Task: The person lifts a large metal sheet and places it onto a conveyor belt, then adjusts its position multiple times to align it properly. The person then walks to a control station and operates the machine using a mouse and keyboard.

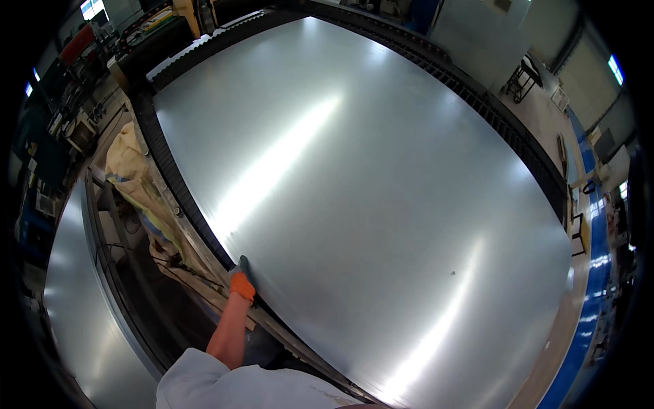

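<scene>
A large, shiny grey metal sheet (368, 184) lies flat across a dark slatted machine bed and fills most of the view. My left hand (242, 276), in a glove with an orange cuff and dark grey fingers, grips the sheet's near left edge. Part of the glove rests on top, while the fingers under the edge are hidden. My right hand is out of the picture.
The slatted bed (487, 109) shows beyond the sheet's far edge. Tan sacking (129, 163) hangs along the bed's left side. Another metal sheet (88, 320) lies at lower left. A wheeled cart (523, 78) stands at far right, near a blue floor stripe (584, 334).
</scene>
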`<state>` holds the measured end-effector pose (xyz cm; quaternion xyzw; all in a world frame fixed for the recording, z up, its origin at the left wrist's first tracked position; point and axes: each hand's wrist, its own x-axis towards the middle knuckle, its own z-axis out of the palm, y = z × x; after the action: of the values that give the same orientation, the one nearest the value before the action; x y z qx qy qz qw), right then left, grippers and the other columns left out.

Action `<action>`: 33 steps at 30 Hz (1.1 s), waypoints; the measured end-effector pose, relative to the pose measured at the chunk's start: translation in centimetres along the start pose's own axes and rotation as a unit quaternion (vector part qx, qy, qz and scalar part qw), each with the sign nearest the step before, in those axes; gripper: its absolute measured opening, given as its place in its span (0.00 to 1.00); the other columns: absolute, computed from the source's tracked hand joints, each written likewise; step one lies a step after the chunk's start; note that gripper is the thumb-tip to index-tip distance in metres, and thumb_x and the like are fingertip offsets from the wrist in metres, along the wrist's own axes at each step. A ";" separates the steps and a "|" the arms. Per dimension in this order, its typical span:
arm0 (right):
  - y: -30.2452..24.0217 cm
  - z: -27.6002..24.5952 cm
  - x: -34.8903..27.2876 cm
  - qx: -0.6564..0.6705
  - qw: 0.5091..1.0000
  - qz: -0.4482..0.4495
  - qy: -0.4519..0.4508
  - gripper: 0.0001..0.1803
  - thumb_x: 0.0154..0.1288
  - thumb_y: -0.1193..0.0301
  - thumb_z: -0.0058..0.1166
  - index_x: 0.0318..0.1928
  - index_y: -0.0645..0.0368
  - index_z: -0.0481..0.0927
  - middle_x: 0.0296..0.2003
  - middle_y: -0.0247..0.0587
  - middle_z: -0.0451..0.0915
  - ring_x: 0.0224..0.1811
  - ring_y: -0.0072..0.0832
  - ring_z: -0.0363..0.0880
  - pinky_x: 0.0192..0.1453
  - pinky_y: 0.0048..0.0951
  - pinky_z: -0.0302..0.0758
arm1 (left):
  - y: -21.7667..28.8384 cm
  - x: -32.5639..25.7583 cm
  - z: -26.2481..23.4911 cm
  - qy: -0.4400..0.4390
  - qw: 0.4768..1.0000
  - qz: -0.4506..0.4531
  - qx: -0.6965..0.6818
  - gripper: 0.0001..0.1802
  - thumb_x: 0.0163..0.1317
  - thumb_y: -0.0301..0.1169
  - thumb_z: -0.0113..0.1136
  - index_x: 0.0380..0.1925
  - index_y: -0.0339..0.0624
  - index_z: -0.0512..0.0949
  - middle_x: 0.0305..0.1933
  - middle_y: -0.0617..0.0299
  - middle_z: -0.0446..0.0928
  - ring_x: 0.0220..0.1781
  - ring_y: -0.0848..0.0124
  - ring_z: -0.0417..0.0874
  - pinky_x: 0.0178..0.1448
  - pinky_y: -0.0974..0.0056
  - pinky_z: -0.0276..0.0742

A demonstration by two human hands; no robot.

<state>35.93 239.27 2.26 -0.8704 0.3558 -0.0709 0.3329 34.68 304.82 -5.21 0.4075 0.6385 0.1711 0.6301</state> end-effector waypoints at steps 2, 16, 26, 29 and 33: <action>-1.5 1.3 -0.1 -0.003 1.000 -0.006 -0.020 0.13 0.70 0.57 0.50 0.41 0.53 0.74 0.33 0.35 0.72 0.33 0.31 0.68 0.36 0.41 0.63 | 1.3 0.5 -0.1 0.076 0.992 -0.001 0.096 0.37 0.59 0.58 0.62 0.44 0.27 0.80 0.46 0.48 0.81 0.46 0.57 0.80 0.51 0.54 0.75; -3.4 1.8 -0.1 0.038 0.992 -0.014 -0.116 0.13 0.69 0.58 0.53 0.35 0.54 0.76 0.26 0.35 0.72 0.25 0.29 0.68 0.28 0.37 0.63 | 2.3 4.3 0.5 0.034 0.999 -0.002 0.012 0.37 0.61 0.56 0.61 0.42 0.22 0.79 0.39 0.48 0.82 0.36 0.58 0.81 0.41 0.53 0.76; 14.3 -13.1 8.2 0.101 0.995 0.021 -0.002 0.14 0.69 0.59 0.55 0.30 0.55 0.76 0.21 0.35 0.72 0.19 0.27 0.67 0.23 0.35 0.64 | 8.4 -22.5 -3.9 -0.192 0.960 0.148 -0.143 0.17 0.70 0.33 0.56 0.54 0.38 0.75 0.45 0.56 0.81 0.41 0.64 0.84 0.40 0.59 0.82; 18.4 -19.7 13.4 0.104 0.989 0.065 0.078 0.15 0.69 0.60 0.55 0.29 0.56 0.77 0.20 0.34 0.72 0.17 0.26 0.67 0.21 0.34 0.64 | 0.6 -22.6 -7.9 -0.206 0.965 0.153 -0.060 0.17 0.69 0.30 0.55 0.56 0.36 0.74 0.48 0.55 0.80 0.44 0.65 0.82 0.47 0.62 0.84; 25.1 -24.3 11.8 0.200 0.946 0.232 0.109 0.15 0.69 0.60 0.56 0.27 0.56 0.77 0.18 0.34 0.72 0.15 0.25 0.67 0.19 0.33 0.64 | -9.1 -30.0 1.4 -0.382 0.903 0.186 0.059 0.22 0.67 0.29 0.59 0.60 0.37 0.73 0.57 0.56 0.78 0.58 0.67 0.78 0.63 0.63 0.74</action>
<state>21.49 205.36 3.80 -0.6662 0.5605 -0.1555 0.4667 29.43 276.73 7.87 0.5890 0.2703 0.0782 0.7576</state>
